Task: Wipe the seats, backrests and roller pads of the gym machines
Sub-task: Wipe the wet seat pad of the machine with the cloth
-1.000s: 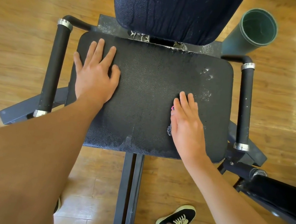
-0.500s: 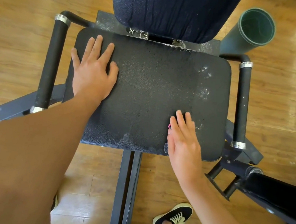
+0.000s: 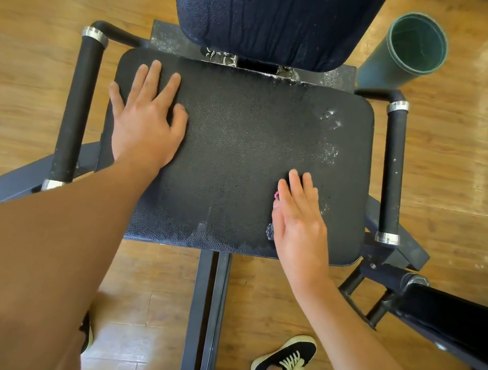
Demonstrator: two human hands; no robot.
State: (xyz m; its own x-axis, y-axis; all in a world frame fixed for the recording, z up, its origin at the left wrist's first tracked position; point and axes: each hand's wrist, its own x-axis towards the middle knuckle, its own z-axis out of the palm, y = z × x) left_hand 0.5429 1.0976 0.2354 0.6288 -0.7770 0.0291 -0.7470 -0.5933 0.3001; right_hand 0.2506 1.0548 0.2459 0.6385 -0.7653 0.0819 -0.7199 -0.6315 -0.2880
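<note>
Far left: wood floor (image 3: 18,77), then black foam handle (image 3: 77,113) w/ silver end caps, running along the seat's left edge, just apart from it. Next, left hand (image 3: 144,128): laid flat on the seat's back-left corner, palm down, fingers straight and spread wide, thumb toward the centre, holding nothing. Under it and across the middle, black padded seat (image 3: 234,152), textured, w/ pale marks along the front edge and white specks toward the right side. Above, top centre, dark backrest (image 3: 274,12), streaked w/ vertical lines (wet or worn, can't tell). Below the seat, dark steel frame bar (image 3: 206,319) running toward the camera; black shoe (image 3: 284,361) w/ yellowish laces just right of it. Right of centre, right hand (image 3: 299,223): flat on the seat's front-right part, fingers straight and close together, pressing down. At its thumb side, a bit of pink (image 3: 276,194) and a bit of grey peeking out, too little showing to tell what. Further right, second foam handle (image 3: 393,173) along the seat's right edge. Top right, green tube (image 3: 409,48) on the floor beside the backrest, open end toward the camera. Bottom right, black roller pad (image 3: 461,319) on its bracket, near the seat's front-right corner, apart from both hands.
</note>
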